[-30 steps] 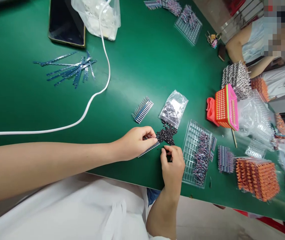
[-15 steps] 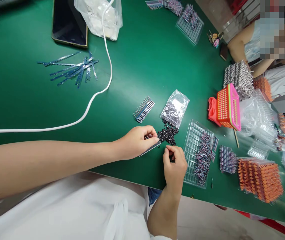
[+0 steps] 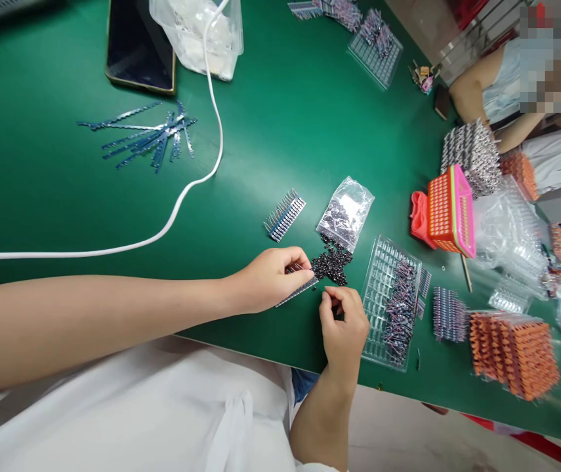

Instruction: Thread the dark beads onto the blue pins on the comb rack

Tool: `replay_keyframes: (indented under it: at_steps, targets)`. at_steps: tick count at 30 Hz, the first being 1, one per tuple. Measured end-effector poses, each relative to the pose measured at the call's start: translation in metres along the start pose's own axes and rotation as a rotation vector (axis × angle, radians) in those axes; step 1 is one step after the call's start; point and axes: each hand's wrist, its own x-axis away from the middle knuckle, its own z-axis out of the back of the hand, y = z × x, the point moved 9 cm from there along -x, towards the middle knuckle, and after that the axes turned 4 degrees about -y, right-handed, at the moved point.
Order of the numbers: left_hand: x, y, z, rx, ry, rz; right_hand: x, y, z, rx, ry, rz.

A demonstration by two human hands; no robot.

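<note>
My left hand (image 3: 265, 280) is closed on a taped strip of small components (image 3: 296, 292), pressing it to the green table (image 3: 270, 124) near the front edge. My right hand (image 3: 343, 322) is curled just to its right, fingertips pinched together; what they hold is too small to make out. A heap of tiny black beads (image 3: 331, 265) lies between the two hands, spilling from a clear zip bag (image 3: 345, 212). Another strip of components (image 3: 285, 214) lies a little farther back.
A clear tray with components (image 3: 391, 301) sits right of my right hand, with orange part stacks (image 3: 514, 353) and a pink-orange basket (image 3: 450, 211) beyond. A white cable (image 3: 182, 190), blue strips (image 3: 147, 134), a phone (image 3: 140, 46) and a plastic bag (image 3: 201, 33) lie left. Another person sits far right.
Both hands have stayed at the bead heap; my right hand's fingers have shifted slightly. The view has drifted a little.
</note>
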Motion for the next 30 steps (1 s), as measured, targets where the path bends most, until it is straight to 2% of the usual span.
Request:
replay_keyframes:
  at_steps: [4,11,14,19,22,26,28,30]
  targets:
    - [0.000,-0.001,-0.001,0.012,-0.007,0.003,0.002,-0.008,-0.004,0.023,-0.013,0.088]
    - [-0.001,-0.004,-0.002,0.032,-0.018,-0.001,0.007,-0.024,-0.013,0.227,-0.023,0.243]
    - [0.000,-0.003,-0.001,0.024,-0.019,0.002,0.006,-0.023,-0.017,0.262,-0.041,0.231]
    - [0.000,0.000,-0.001,0.004,-0.006,-0.013,0.002,-0.017,-0.020,0.206,-0.079,0.114]
    - [0.002,0.000,-0.004,0.012,-0.031,-0.020,0.001,-0.013,-0.011,0.036,-0.050,0.017]
    - [0.006,0.004,-0.017,0.123,-0.149,-0.093,0.008,0.003,-0.001,-0.414,0.024,-0.181]
    - [0.010,0.006,-0.025,0.205,-0.219,-0.136,0.012,0.008,-0.002,-0.638,0.069,-0.227]
    - [0.014,0.007,-0.032,0.279,-0.268,-0.164,0.014,0.012,-0.003,-0.772,0.135,-0.250]
